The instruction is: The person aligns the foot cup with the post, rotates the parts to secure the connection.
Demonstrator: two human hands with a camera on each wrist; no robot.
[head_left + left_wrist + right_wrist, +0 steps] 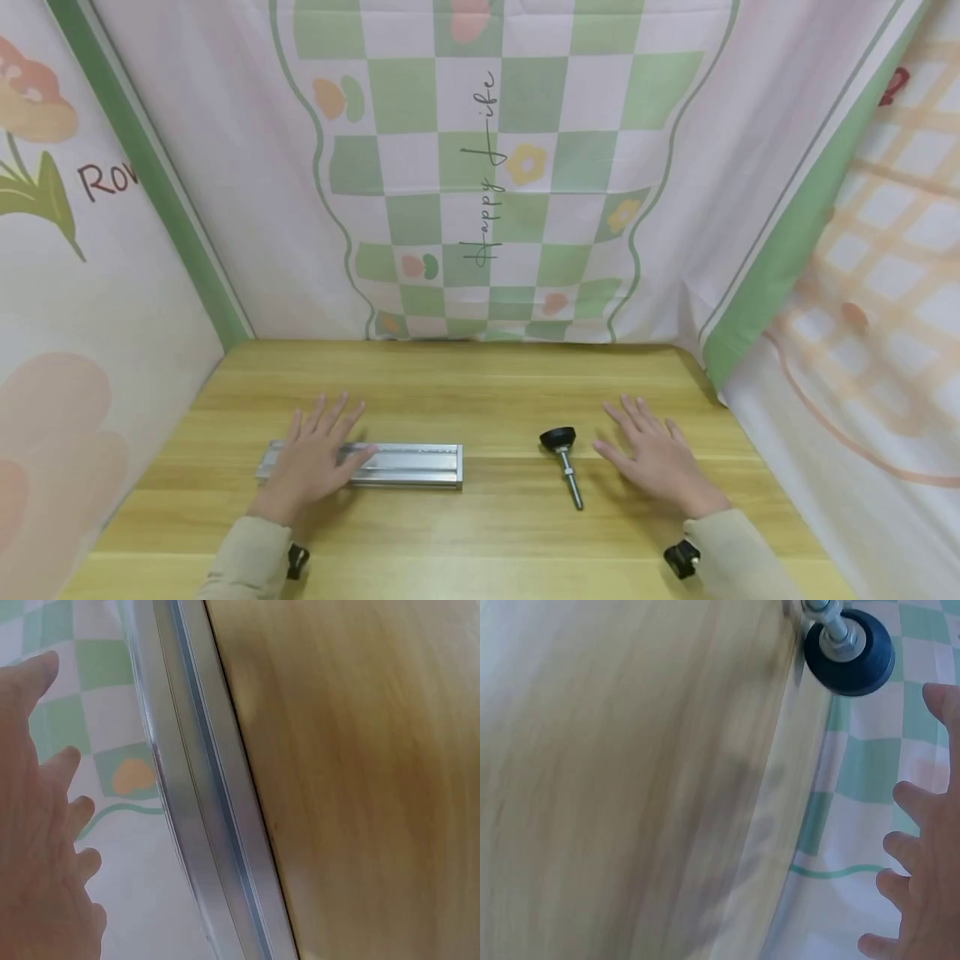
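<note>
Hovering with straight, spread fingers, the left hand (311, 461) is over the 9 o'clock part of an aluminium extrusion profile (408, 464), gripping nothing. The profile is a smooth, silvery bar with straight grooves running along its length and a squared-off end. It lies flat on the desk (480, 537), its long axis running from 9 to 3 o'clock.

At 3 o'clock from the profile, well apart from it, lies a levelling foot (558, 440): a round, black, rubber-looking pad joined to a slim, shiny metal stud with a nut partway along. Its long axis is slanted, the pad toward 11 o'clock and the stud's bare tip toward 5. The right hand (654, 458), equally empty with fingers fanned out, is near it at 3 o'clock.

The desk has a yellowish-brown, streaky wood grain. Beyond its 12 o'clock edge hangs a creased fabric curtain (468, 183) with green and white checks.
</note>
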